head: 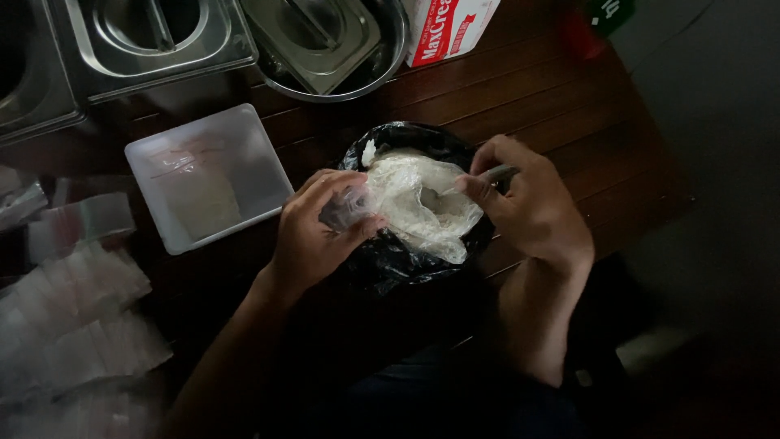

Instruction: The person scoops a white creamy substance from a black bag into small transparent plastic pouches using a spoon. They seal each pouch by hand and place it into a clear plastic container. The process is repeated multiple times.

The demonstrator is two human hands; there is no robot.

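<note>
A black plastic bag sits open at the near edge of a dark wooden table. Inside it lies a clear bag of white powder. My left hand pinches a small clear plastic pouch at the bag's left rim. My right hand holds a metal spoon by its handle, the bowl dipped into the white powder.
A white square tray with a filled clear pouch lies left of the bag. Several empty clear pouches are heaped at the far left. Steel containers with lids, a steel bowl and a red-and-white carton stand behind.
</note>
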